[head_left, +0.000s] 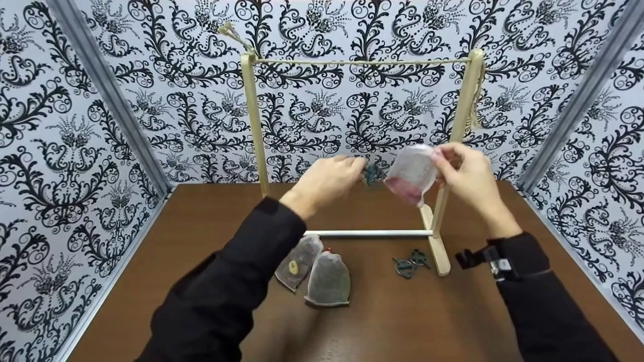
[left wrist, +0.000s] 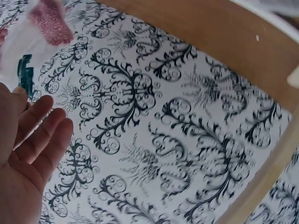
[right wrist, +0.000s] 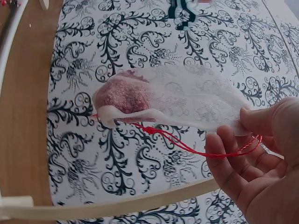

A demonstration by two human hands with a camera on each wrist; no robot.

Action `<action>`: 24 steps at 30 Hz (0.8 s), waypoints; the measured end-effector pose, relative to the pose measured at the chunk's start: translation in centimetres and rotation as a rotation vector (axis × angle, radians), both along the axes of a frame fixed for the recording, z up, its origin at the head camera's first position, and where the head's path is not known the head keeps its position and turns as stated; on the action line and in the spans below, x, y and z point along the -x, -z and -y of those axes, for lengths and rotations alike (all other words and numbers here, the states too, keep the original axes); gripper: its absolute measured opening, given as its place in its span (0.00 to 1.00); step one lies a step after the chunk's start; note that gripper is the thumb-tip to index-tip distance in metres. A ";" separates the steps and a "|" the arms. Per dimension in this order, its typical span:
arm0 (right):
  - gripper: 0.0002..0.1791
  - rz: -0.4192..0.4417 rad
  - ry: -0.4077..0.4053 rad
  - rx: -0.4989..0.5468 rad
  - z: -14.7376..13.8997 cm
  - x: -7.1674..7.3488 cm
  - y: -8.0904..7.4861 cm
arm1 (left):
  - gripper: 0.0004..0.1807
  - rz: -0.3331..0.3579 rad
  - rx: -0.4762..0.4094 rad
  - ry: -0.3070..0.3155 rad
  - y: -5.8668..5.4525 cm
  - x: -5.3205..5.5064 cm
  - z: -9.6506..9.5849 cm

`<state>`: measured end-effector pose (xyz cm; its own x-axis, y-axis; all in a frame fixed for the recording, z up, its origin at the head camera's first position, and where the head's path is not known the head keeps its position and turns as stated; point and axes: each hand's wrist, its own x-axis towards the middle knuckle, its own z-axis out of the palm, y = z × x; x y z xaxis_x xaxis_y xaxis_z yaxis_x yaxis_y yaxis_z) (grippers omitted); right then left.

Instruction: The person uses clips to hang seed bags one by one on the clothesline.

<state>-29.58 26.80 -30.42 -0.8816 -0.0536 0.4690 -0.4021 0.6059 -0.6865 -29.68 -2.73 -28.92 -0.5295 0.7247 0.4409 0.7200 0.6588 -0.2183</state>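
Observation:
My right hand [head_left: 470,176] pinches a sheer white drawstring pouch [head_left: 415,173] by one end, up in front of the wooden frame's right post. Reddish-purple contents [right wrist: 124,95] gather at the pouch's other end, and a red cord [right wrist: 187,148] loops past the fingers. My left hand [head_left: 329,181] pinches a small dark green clip [left wrist: 26,77] between thumb and forefinger, to the left of the pouch and apart from it. Its other fingers [left wrist: 56,135] are loosely bent. Two more filled pouches, one with a yellow mark [head_left: 294,266] and a greenish one [head_left: 329,281], lie on the table.
A wooden frame [head_left: 460,115] stands on the brown table [head_left: 382,322], with a rope [head_left: 362,62] tied across its top and a white bar [head_left: 372,233] low down. Dark green clips [head_left: 405,267] lie near its right foot. Patterned walls [head_left: 322,110] enclose the table's back and sides.

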 end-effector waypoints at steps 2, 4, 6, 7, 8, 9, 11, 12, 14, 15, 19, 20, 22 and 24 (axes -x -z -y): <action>0.16 -0.006 0.017 0.001 -0.1 0.3 -0.8 | 0.11 0.032 0.034 -0.027 -1.3 0.1 -0.4; 0.16 -0.011 0.030 0.032 0.1 0.4 -1.6 | 0.11 0.048 0.048 -0.057 -2.7 0.3 -0.6; 0.16 -0.002 0.048 0.081 0.3 0.7 -2.4 | 0.13 0.070 0.045 -0.097 -4.0 0.5 -0.8; 0.16 0.001 0.055 0.110 0.4 0.8 -2.8 | 0.14 0.080 0.036 -0.112 -4.7 0.7 -0.9; 0.16 0.005 0.057 0.143 0.5 0.9 -3.2 | 0.14 0.088 0.021 -0.123 -5.3 0.8 -1.0; 0.16 0.005 0.059 0.173 0.6 1.1 -3.6 | 0.14 0.099 0.002 -0.134 -5.9 1.0 -1.1; 0.15 0.000 0.060 0.222 1.0 1.3 -4.5 | 0.15 0.114 -0.045 -0.151 -7.1 1.2 -1.3; 0.15 0.001 0.059 0.247 1.1 1.4 -5.0 | 0.15 0.117 -0.065 -0.156 -7.7 1.3 -1.4; 0.15 -0.002 0.063 0.287 1.5 1.5 -6.0 | 0.16 0.116 -0.102 -0.169 -8.7 1.5 -1.6; 0.15 0.001 0.070 0.303 1.7 1.5 -6.5 | 0.17 0.113 -0.117 -0.174 -9.2 1.5 -1.7; 0.17 0.033 0.075 0.380 2.3 1.8 -8.1 | 0.17 0.091 -0.138 -0.187 -10.6 1.7 -2.1; 0.17 0.039 0.067 0.410 2.5 1.9 -8.4 | 0.17 0.081 -0.135 -0.185 -10.9 1.7 -2.2; 0.16 0.043 0.043 0.477 2.6 2.1 -8.9 | 0.17 0.059 -0.120 -0.184 -11.4 1.7 -2.5; 0.15 0.035 0.010 0.550 2.8 2.3 -9.2 | 0.18 0.021 -0.097 -0.189 -11.8 1.7 -2.7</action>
